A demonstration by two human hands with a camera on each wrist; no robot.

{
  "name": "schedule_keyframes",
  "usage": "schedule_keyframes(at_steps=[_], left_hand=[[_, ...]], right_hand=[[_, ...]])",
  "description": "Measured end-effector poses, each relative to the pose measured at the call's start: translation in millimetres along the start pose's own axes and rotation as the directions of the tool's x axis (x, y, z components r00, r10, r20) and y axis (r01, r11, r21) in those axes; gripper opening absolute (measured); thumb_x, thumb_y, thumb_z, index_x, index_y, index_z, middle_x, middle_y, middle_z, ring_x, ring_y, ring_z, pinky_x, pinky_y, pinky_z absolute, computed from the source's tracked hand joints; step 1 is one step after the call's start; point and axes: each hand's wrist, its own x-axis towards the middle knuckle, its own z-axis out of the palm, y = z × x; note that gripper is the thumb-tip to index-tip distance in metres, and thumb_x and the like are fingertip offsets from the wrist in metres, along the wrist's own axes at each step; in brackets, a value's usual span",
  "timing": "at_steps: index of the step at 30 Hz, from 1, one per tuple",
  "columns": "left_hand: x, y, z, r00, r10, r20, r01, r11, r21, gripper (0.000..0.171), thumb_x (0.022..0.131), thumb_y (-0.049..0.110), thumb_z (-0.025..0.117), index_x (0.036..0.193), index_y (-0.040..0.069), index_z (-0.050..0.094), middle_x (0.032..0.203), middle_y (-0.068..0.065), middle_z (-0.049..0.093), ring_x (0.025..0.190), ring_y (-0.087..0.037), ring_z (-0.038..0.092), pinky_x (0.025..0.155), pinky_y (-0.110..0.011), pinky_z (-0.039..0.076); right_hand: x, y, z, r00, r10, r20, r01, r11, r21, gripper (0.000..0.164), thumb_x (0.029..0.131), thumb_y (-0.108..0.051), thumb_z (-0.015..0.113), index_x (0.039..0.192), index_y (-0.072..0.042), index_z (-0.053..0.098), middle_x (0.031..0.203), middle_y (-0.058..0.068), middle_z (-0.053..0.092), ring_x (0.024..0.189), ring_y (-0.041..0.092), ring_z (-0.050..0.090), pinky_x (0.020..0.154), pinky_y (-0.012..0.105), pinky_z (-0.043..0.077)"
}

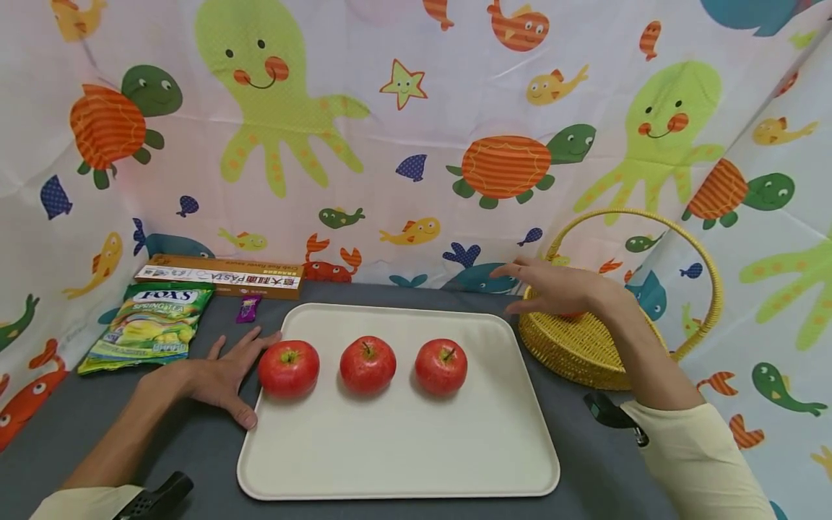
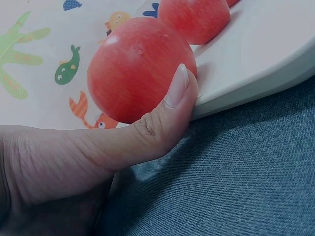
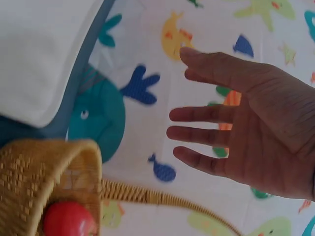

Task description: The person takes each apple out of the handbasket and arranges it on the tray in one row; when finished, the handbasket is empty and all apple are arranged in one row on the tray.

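Observation:
Three red apples stand in a row on a cream tray [image 1: 390, 462]: a left apple [image 1: 289, 369], a middle apple [image 1: 367, 365] and a right apple [image 1: 441, 367]. My left hand [image 1: 224, 375] is spread at the tray's left edge, its thumb against the rim beside the left apple. Over the yellow woven basket [image 1: 572, 357] my right hand [image 1: 559, 285] hovers with fingers extended and nothing held. The right wrist view shows another red apple [image 3: 69, 219] inside the basket, below the hand; in the head view the hand and arm mostly cover it.
Behind my left hand lie a green candy bag [image 1: 152, 321], a small purple wrapped candy [image 1: 248, 308] and a brown pasta box [image 1: 221, 276]. The basket's tall handle [image 1: 715, 289] arches up at the right. A sea-animal printed cloth [image 1: 403, 195] hangs behind the grey table.

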Motion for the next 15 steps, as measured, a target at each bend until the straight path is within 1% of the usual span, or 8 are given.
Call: schedule_keyframes(at_steps=[4, 5, 9, 12, 15], left_hand=[[0.5, -1.8, 1.6, 1.0, 0.01, -0.011, -0.01, 1.0, -0.001, 0.141, 0.061, 0.065, 0.09, 0.165, 0.014, 0.009, 0.169, -0.033, 0.003, 0.155, -0.058, -0.012, 0.112, -0.086, -0.019], [-0.7, 0.4, 0.8, 1.0, 0.019, -0.006, -0.019, 1.0, -0.007, 0.141, 0.062, 0.064, 0.09, 0.165, 0.012, 0.008, 0.168, -0.035, 0.003, 0.154, -0.059, -0.013, 0.111, -0.086, -0.019], [-0.8, 0.4, 1.0, 1.0, 0.018, 0.0, -0.018, 1.0, 0.003, 0.142, 0.062, 0.064, 0.09, 0.165, 0.013, 0.007, 0.169, -0.035, 0.002, 0.154, -0.059, -0.014, 0.111, -0.086, -0.019], [-0.5, -1.2, 1.5, 1.0, 0.022, 0.0, -0.022, 1.0, 0.001, 0.142, 0.062, 0.065, 0.089, 0.165, 0.015, 0.006, 0.169, -0.035, 0.001, 0.154, -0.059, -0.014, 0.111, -0.086, -0.02], [-0.3, -4.8, 2.6, 0.999, 0.039, -0.01, -0.039, 0.999, -0.027, 0.141, 0.061, 0.064, 0.09, 0.165, 0.015, 0.008, 0.167, -0.037, 0.002, 0.153, -0.059, -0.016, 0.108, -0.085, -0.024]], right_hand=[[-1.8, 23.0, -5.0, 0.999, 0.007, -0.038, -0.007, 1.0, 0.02, 0.061, 0.1, -0.03, 0.072, 0.153, -0.009, 0.049, 0.148, 0.022, 0.051, 0.131, 0.037, 0.056, 0.11, 0.062, 0.051], [-1.3, 29.8, -5.1, 0.999, 0.011, -0.043, -0.01, 1.0, 0.017, 0.06, 0.1, -0.03, 0.072, 0.152, -0.008, 0.05, 0.147, 0.022, 0.052, 0.13, 0.037, 0.057, 0.11, 0.062, 0.051], [1.6, 53.5, -3.3, 0.998, 0.029, -0.054, -0.028, 0.999, 0.017, 0.057, 0.099, -0.028, 0.072, 0.147, -0.004, 0.053, 0.147, 0.024, 0.056, 0.134, 0.042, 0.054, 0.113, 0.066, 0.047], [5.6, 71.5, -1.6, 0.996, 0.045, -0.071, -0.045, 0.999, -0.001, 0.054, 0.099, -0.028, 0.072, 0.143, -0.001, 0.056, 0.145, 0.027, 0.058, 0.135, 0.047, 0.053, 0.112, 0.067, 0.047], [10.4, 88.5, -0.5, 0.994, 0.064, -0.088, -0.066, 0.998, -0.014, 0.049, 0.099, -0.024, 0.071, 0.139, 0.002, 0.058, 0.141, 0.028, 0.061, 0.132, 0.049, 0.055, 0.11, 0.067, 0.049]])
